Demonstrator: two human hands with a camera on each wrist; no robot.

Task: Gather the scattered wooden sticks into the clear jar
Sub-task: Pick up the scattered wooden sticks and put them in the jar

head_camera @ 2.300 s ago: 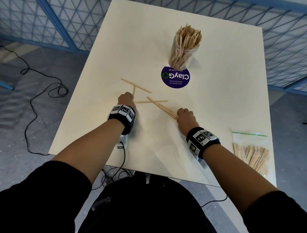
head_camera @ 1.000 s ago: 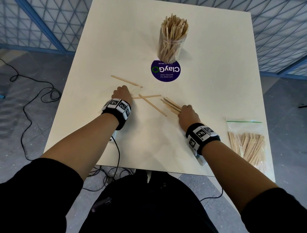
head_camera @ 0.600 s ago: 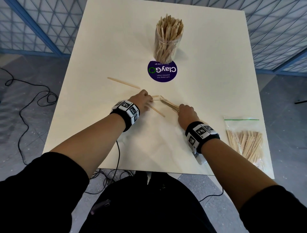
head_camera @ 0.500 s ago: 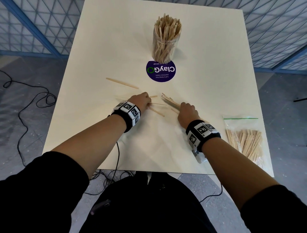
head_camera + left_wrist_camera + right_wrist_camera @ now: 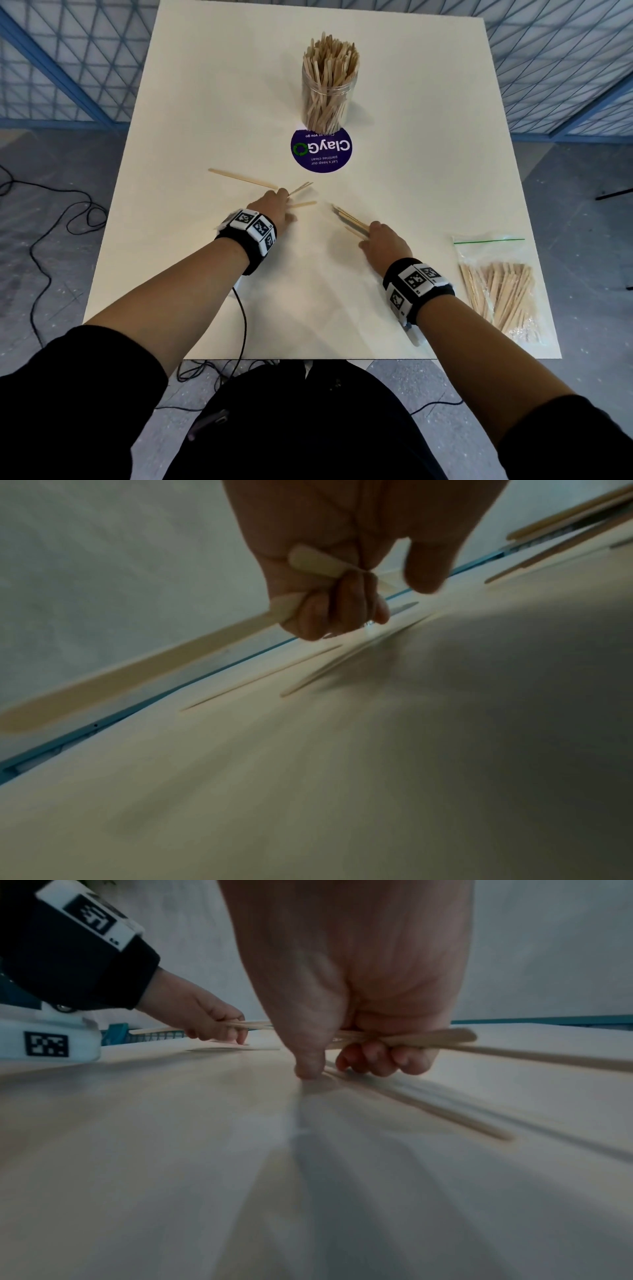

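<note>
The clear jar (image 5: 329,92), packed with wooden sticks, stands at the table's far middle. My left hand (image 5: 274,205) curls round a few sticks (image 5: 137,669) whose tips poke out toward the jar (image 5: 301,187). One long loose stick (image 5: 239,178) lies just left of that hand. Another short length of stick (image 5: 303,204) shows at its fingers. My right hand (image 5: 380,240) grips a bundle of several sticks (image 5: 411,1038) just above the table. One more stick (image 5: 445,1115) lies flat beneath it.
A purple round ClayGo sticker (image 5: 322,149) sits in front of the jar. A clear zip bag of more sticks (image 5: 496,291) lies near the right front corner of the white table (image 5: 205,85). Cables trail on the floor to the left.
My left hand reached to the crossed sticks in the middle, closed on them and drew back left. The right hand keeps its bundle and has shifted slightly.
</note>
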